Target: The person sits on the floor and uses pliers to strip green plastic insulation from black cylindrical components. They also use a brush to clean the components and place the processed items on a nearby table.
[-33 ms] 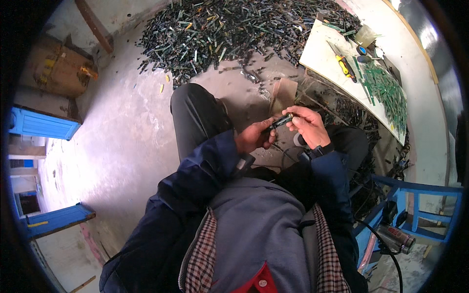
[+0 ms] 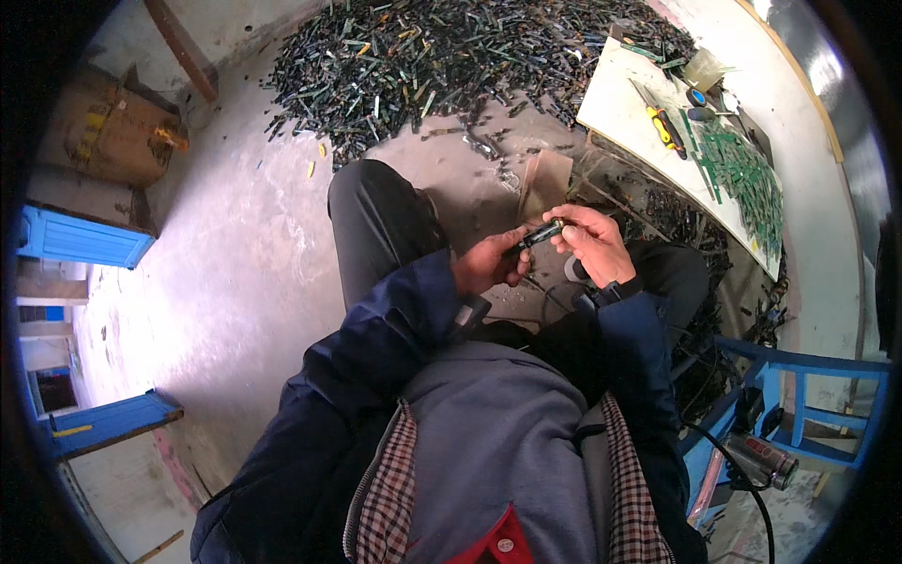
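Dark piece (image 2: 539, 235): I see it left of the white board (image 2: 622, 111).
Left hand (image 2: 489, 263): closed around its left end.
Right hand (image 2: 598, 244): fingertips pinching its right end.
Green strips (image 2: 740, 180): heaped on the board's right part.

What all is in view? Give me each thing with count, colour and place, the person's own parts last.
Dark piece: one, mostly black, between both hands
Pile: one, too many pieces to count, mostly black and green, floor at top centre
Board: one, whitish, upper right
Strips: many, green, on the board
Tool: one, yellow and black, on the board
Box: one, brown, upper left
Blue panels: two, blue, left side
Frame: one, blue, lower right
Cylinder: one, silvery, by the frame
Left hand: one, bare, centre
Right hand: one, bare, dark wristband, right of centre
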A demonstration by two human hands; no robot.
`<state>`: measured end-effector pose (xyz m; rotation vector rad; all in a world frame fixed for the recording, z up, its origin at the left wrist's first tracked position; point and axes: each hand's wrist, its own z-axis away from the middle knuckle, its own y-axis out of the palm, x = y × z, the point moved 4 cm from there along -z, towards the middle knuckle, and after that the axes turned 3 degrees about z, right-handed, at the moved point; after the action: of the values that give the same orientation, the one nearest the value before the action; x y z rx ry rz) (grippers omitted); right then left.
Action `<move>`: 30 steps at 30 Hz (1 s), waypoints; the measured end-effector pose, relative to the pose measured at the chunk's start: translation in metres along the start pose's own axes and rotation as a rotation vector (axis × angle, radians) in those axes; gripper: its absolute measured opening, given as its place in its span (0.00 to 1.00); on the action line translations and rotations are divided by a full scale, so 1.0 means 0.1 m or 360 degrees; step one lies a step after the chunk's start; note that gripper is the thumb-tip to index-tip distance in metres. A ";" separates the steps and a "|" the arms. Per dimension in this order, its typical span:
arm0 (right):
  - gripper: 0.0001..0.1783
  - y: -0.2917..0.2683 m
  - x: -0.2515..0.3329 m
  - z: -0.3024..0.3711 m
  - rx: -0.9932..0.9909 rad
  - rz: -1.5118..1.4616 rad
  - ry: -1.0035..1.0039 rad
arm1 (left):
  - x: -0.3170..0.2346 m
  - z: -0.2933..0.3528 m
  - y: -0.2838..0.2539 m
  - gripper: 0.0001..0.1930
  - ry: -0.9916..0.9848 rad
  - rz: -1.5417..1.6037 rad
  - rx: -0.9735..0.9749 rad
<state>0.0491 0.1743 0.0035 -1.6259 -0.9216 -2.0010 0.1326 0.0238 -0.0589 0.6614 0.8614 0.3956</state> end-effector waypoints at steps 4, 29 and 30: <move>0.14 0.00 -0.03 0.00 0.0005 -0.0041 -0.0027 | -0.01 -0.03 0.00 0.21 0.0004 0.0068 0.0061; 0.14 0.05 -0.08 -0.01 -0.0123 0.1061 0.0120 | 0.10 -0.20 -0.17 0.20 0.0110 -0.0183 -0.0068; 0.16 0.09 -0.07 0.00 -0.0139 0.1096 0.0126 | 0.10 -0.20 -0.19 0.20 0.0140 -0.0232 -0.0124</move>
<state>0.0564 0.1674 -0.0011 -1.6026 -0.1887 -1.6107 0.1243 0.0227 -0.0871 0.5088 0.9670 0.3270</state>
